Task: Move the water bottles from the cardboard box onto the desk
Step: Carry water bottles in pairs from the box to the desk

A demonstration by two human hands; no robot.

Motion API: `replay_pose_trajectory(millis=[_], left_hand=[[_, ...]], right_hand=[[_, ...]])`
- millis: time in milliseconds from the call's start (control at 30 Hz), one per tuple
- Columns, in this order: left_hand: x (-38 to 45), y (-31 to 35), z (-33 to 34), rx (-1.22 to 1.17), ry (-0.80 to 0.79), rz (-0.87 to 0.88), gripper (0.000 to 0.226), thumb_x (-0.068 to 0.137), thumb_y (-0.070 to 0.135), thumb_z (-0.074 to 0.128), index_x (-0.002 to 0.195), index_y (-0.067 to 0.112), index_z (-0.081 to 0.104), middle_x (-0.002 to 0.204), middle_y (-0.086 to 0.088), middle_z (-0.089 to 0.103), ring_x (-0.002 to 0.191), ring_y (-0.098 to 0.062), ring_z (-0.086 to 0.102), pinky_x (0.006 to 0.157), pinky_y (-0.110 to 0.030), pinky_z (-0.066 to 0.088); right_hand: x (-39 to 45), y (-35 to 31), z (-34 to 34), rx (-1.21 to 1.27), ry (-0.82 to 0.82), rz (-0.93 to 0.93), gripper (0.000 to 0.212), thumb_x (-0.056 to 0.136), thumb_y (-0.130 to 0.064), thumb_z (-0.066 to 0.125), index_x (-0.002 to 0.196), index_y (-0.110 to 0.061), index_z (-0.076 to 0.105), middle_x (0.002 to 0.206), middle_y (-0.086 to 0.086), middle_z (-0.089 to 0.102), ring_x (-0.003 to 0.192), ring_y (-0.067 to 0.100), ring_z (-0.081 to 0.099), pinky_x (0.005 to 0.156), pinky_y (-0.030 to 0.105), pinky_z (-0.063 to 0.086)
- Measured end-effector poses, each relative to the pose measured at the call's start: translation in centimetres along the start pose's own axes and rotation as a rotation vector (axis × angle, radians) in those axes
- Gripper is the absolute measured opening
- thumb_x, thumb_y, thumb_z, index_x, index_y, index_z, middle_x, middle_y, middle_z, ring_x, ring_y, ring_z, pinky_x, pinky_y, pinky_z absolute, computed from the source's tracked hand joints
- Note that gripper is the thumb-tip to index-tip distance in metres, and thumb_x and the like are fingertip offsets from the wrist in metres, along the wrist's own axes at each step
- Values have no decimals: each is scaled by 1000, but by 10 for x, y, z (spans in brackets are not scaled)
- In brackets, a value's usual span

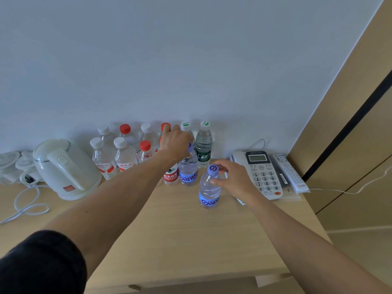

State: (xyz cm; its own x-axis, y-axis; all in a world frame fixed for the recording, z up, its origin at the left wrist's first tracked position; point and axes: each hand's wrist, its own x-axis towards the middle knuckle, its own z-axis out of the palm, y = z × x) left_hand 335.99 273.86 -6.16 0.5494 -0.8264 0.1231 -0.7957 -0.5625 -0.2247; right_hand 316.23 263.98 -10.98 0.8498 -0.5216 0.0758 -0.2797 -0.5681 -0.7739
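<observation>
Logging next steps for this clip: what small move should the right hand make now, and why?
Probably let go: the right hand pinches the purple-capped clear plastic bottle, which already stands upright on the light wooden desk, apart from the row.

Soft, even, cool-toned light fills the scene without glare, the bottles throwing only faint shadows on the wall, focus staying fairly sharp at centre while wide-angle distortion bends the desk edges and the wood panel.
</observation>
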Motion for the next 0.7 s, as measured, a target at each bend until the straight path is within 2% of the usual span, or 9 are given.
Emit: replay_pose_trajectory(millis=[100, 167, 300, 400, 533, 600, 700], left_hand=[[-1, 0, 0, 9, -4, -4, 31, 85, 43, 72, 113, 30, 67, 98, -3, 65, 105, -24, 53, 98, -44, 32], [-2, 0, 1, -4, -2, -5, 34, 86, 45, 72, 116, 30, 66, 100, -2, 66, 107, -24, 53, 98, -44, 31], [-7, -3, 3, -107, 21, -18, 52, 84, 52, 71, 130, 31, 57, 115, 3, 69, 113, -23, 53, 101, -43, 29], [-15, -8, 2, -194, 81, -22, 60, 83, 52, 71, 136, 30, 53, 119, 4, 67, 119, -23, 52, 107, -45, 25], [-26, -15, 2, -261, 90, -50, 55, 87, 48, 69, 137, 30, 54, 121, 3, 64, 123, -24, 51, 112, -50, 24], [-32, -17, 3, -276, 92, -80, 52, 88, 44, 68, 136, 29, 55, 123, 2, 63, 126, -24, 49, 113, -51, 23], [-41, -20, 3, -284, 123, -97, 51, 88, 40, 68, 136, 27, 56, 124, 1, 63, 129, -24, 47, 113, -50, 23]], right_hand=[[1, 0, 1, 4, 7, -7, 43, 72, -14, 86, 111, -20, 68, 102, -9, 70, 96, 6, 63, 82, 4, 43], [1, -1, 2, 12, 14, -10, 42, 71, -15, 87, 108, -20, 68, 101, -8, 71, 96, 7, 64, 87, 16, 49], [3, -2, 5, 5, 38, -17, 39, 70, -14, 86, 105, -15, 68, 97, -3, 72, 95, 14, 65, 87, 27, 50], [9, -3, 6, 3, 48, -13, 35, 70, -12, 84, 101, -14, 68, 93, -3, 71, 88, 13, 63, 81, 23, 48], [23, -3, 6, -19, 58, -1, 32, 69, -8, 84, 93, -14, 66, 79, -14, 63, 75, -3, 56, 65, 4, 37], [33, -3, 6, -18, 68, 13, 31, 69, -7, 83, 92, -17, 65, 76, -20, 59, 75, -9, 54, 64, 4, 36], [50, -2, 4, -18, 76, 30, 31, 70, -6, 82, 94, -15, 66, 82, -13, 64, 78, 0, 58, 69, 9, 41]])
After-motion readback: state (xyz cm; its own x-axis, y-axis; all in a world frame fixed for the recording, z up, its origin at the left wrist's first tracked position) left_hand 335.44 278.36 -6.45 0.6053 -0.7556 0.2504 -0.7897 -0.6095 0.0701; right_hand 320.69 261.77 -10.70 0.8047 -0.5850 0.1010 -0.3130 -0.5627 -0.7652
